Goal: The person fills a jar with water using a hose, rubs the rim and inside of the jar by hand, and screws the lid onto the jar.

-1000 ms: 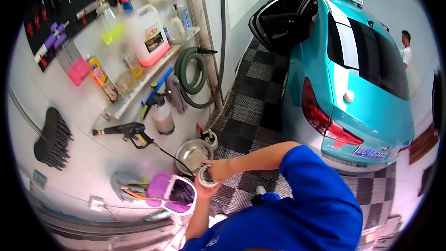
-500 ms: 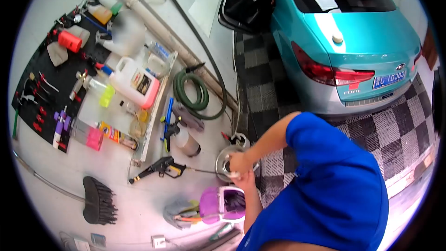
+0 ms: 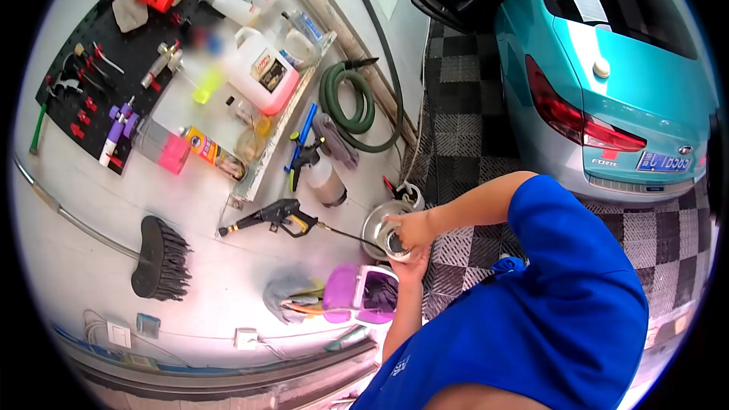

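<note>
A small white round container [image 3: 400,255] with a dark round top or opening is between my hands, over a metal bowl [image 3: 374,222]. My left hand [image 3: 411,267] wraps around it from below. From above, my right hand [image 3: 415,231] grips at its dark top, with the thumb reaching to the left. Whether the dark part is a lid or the contents, I cannot tell. Below them stands a purple and white bucket [image 3: 342,293] with dark cloth inside. The spray gun [image 3: 282,217] points left, its thin rod running toward the bowl.
To the left, a shelf [image 3: 250,171] bears a jug of pink liquid [image 3: 263,72] and bottles. A pump sprayer [image 3: 325,181] stands near a coiled green hose [image 3: 345,106]. A black brush [image 3: 159,258] lies lower left. At right is a teal car [image 3: 607,99] with an open door.
My view has shifted, so the car and shelf sit further right. My right thumb has spread away, and the container's dark top now shows between my hands.
</note>
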Available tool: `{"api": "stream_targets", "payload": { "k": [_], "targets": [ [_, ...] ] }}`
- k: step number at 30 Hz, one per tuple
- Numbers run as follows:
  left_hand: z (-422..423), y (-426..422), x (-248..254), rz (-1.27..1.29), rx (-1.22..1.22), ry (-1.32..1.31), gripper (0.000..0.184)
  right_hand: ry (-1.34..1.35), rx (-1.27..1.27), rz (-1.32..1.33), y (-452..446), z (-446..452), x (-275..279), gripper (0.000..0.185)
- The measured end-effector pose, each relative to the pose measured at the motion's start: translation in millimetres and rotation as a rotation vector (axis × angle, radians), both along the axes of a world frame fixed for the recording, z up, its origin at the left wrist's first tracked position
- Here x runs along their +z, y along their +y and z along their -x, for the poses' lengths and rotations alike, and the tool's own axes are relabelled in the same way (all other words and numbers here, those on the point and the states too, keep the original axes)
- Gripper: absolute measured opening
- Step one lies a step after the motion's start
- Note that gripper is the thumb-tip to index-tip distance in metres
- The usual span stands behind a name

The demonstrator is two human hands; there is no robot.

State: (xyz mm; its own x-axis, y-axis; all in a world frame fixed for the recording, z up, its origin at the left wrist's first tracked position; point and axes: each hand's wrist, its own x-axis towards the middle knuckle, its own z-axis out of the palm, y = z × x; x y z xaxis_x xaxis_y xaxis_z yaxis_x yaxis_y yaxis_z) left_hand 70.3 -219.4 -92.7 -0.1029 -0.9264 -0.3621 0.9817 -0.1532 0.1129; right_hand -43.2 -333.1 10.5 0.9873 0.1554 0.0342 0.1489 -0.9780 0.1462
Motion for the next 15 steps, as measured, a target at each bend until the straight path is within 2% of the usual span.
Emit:
{"api": "stream_targets", "payload": {
  "k": [1, 2, 3, 4, 7, 9, 11, 12, 14, 15],
  "targets": [
    [-0.3, -2.1, 10.9, 0.030, 0.005, -0.051, 0.056, -0.004, -0.031, -0.040, -1.6, -0.4, -7.5, 0.031],
    [-8.6, -11.9, -10.5, 0.205, -0.019, 0.114, 0.052, 0.048, -0.098, -0.130, 2.9, -3.2, -10.9, 0.030],
    [-13.4, -8.4, -10.9, 0.314, -0.080, 0.054, 0.051, 0.093, -0.168, -0.218, 8.1, -6.0, -14.0, 0.029],
    [-21.6, -11.6, -34.3, 0.193, 0.015, -0.004, 0.051, 0.103, -0.259, -0.168, 25.3, -2.6, 6.0, 0.024],
    [-15.8, -10.4, -10.5, 0.033, 0.078, -0.026, 0.054, 0.065, -0.444, -0.287, 41.3, -5.2, -3.2, 0.022],
    [-19.9, -8.6, -23.0, 0.148, -0.052, 0.062, 0.057, 0.006, -0.552, -0.370, 50.3, -11.4, -16.2, 0.020],
    [-26.3, -7.2, -66.1, 0.131, 0.050, 0.036, 0.058, -0.040, -0.610, -0.416, 56.1, -19.0, -27.9, 0.019],
    [-13.5, -19.8, -61.2, -0.108, 0.092, -0.578, 0.057, -0.058, -0.614, -0.436, 57.3, -21.3, -35.5, 0.018],
    [-13.8, -18.6, -47.2, -0.093, 0.127, -0.668, 0.054, -0.091, -0.533, -0.484, 50.2, -27.4, -62.3, 0.017],
    [-25.4, -9.8, -46.0, 0.128, 0.062, -0.135, 0.054, -0.121, -0.470, -0.508, 45.3, -36.0, -87.5, 0.017]
  ]
}}
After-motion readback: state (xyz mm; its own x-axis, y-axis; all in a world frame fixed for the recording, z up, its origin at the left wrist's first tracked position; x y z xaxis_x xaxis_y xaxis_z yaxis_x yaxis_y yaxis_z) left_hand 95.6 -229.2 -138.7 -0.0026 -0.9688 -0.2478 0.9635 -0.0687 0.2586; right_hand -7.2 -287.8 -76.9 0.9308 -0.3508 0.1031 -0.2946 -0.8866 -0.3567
